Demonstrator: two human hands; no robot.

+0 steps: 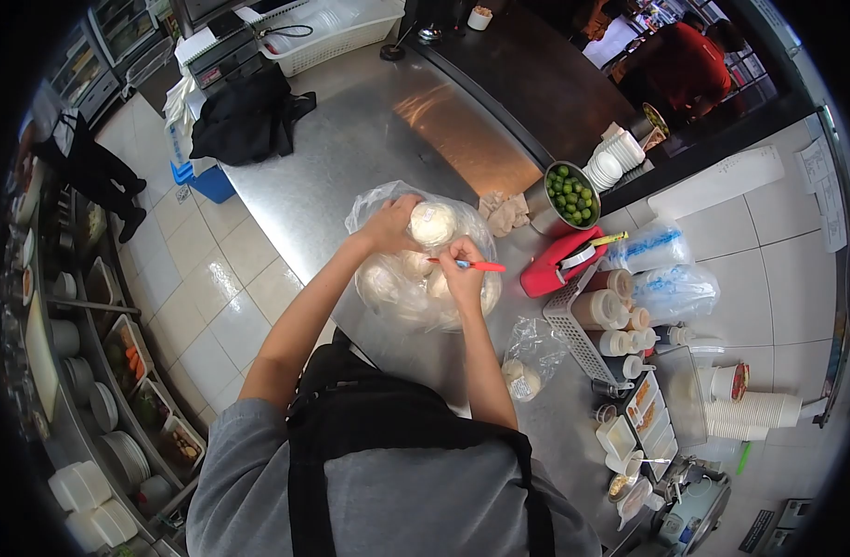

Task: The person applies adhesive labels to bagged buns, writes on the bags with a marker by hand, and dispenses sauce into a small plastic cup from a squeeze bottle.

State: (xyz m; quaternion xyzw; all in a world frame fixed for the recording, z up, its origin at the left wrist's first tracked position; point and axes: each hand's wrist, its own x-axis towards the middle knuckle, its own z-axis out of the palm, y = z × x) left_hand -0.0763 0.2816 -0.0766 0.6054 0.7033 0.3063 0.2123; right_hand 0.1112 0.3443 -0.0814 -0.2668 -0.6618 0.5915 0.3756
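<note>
My left hand (392,225) is closed on the side of a round, pale bundle in clear plastic (433,223), steadying it on top of similar ones. What the bundle contains, I cannot make out for sure. Between the fingers of my right hand (461,268) is a red marker (487,266), its tip pointing left, just below that bundle. Beneath both hands a large clear plastic bag (374,209) spreads around several more pale round bundles (381,279). Another bundle in plastic (520,380) lies apart, to the right of my right forearm.
The steel counter (350,130) carries a black cloth (244,116) at back left. To the right are a bowl of green limes (570,195), a red tape dispenser (553,267), a grey basket (578,330) and sauce bottles (601,309). A person (86,153) stands at far left.
</note>
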